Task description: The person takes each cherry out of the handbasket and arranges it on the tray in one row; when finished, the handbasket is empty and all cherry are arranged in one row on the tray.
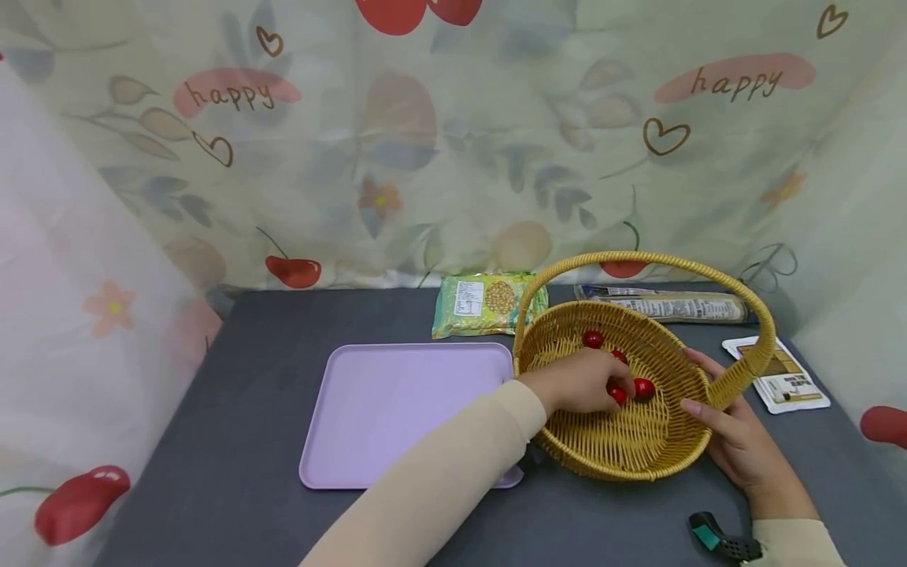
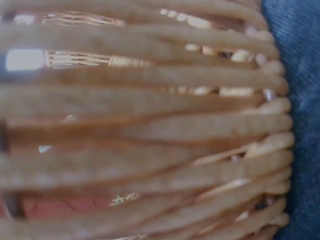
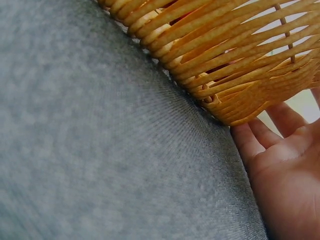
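Observation:
A yellow wicker basket (image 1: 602,457) with a tall arched handle stands tilted on the right part of the table. Inside it lie several small, shiny red balls (image 1: 643,389) that look like fruit. My left hand (image 1: 584,379) reaches in over the basket's left rim and pinches one red ball (image 1: 617,394), partly covered by the fingers. At the right side my right hand (image 1: 733,437) grips the rim near the handle's base, thumb on the front. Woven strands (image 2: 150,105) fill the left wrist view, hiding that hand. In the right wrist view, fingers reach behind the basket (image 3: 220,90).
A lilac tray (image 1: 397,417) lies left of the basket, beneath my left forearm. Behind stand a green-yellow packet (image 1: 468,303) and a long clear-wrapped packet (image 1: 680,307). A flat white-edged pack (image 1: 786,386) lies at the right. Printed curtains (image 1: 453,157) enclose the dark table (image 1: 255,378).

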{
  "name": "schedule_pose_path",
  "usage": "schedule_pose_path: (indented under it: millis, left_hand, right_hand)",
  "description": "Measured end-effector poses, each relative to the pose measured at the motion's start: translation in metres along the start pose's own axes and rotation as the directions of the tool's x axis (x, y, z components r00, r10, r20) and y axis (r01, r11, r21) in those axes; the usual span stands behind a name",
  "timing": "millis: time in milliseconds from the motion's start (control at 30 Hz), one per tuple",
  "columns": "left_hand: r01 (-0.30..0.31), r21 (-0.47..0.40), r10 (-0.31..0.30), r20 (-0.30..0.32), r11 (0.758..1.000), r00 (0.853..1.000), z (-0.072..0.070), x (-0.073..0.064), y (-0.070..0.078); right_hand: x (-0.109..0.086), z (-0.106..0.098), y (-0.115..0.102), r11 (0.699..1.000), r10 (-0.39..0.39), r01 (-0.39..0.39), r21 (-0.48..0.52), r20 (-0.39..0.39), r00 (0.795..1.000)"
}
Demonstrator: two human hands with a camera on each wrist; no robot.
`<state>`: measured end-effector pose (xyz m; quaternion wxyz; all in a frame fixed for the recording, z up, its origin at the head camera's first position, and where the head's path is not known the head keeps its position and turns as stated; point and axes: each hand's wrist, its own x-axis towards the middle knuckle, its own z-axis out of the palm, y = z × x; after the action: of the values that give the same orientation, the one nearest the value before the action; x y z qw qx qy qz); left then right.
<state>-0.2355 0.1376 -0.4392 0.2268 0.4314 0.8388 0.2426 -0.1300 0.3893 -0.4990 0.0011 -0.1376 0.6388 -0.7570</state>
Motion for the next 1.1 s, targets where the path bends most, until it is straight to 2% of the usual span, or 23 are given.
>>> schedule_pose_path:
  millis: [200,300,500,667,867,967,1100]
  left_hand:
    - [-0.058,-0.023,0.057,-0.048,0.998,0.997,-0.002,-0.003,0.002]
    - [-0.086,-0.046,0.081,-0.098,0.995,0.992,-0.004,-0.004,0.003]
    - [-0.106,-0.069,0.089,-0.205,0.992,0.975,-0.01,-0.009,0.007]
    - [-0.141,-0.108,0.109,-0.264,0.984,0.958,-0.017,-0.022,0.014]
    - [-0.225,-0.26,0.126,-0.349,0.939,0.929,-0.02,-0.049,0.019]
    - [-0.262,-0.334,0.12,-0.39,0.906,0.913,-0.017,-0.064,0.018]
    - [-0.308,-0.385,0.116,-0.448,0.87,0.886,-0.011,-0.086,0.011]
  right_hand:
    - [0.0,0.0,0.0,1.0,-0.005,0.005,0.004,0.007,1.0]
    - [0.001,-0.001,0.001,1.0,-0.01,0.01,0.015,0.016,1.0]
    - [0.001,-0.002,0.001,1.0,-0.019,0.019,0.016,0.011,1.0]
    - [0.001,-0.002,0.0,1.0,-0.008,0.008,0.006,0.01,1.0]
    - [-0.001,-0.001,0.0,1.0,-0.01,0.01,-0.007,-0.001,1.0]
    - [-0.001,-0.002,0.0,1.0,-0.016,0.016,-0.002,0.001,1.0]
    - [0.0,-0.002,0.0,1.0,-0.022,0.022,0.005,0.009,1.0]
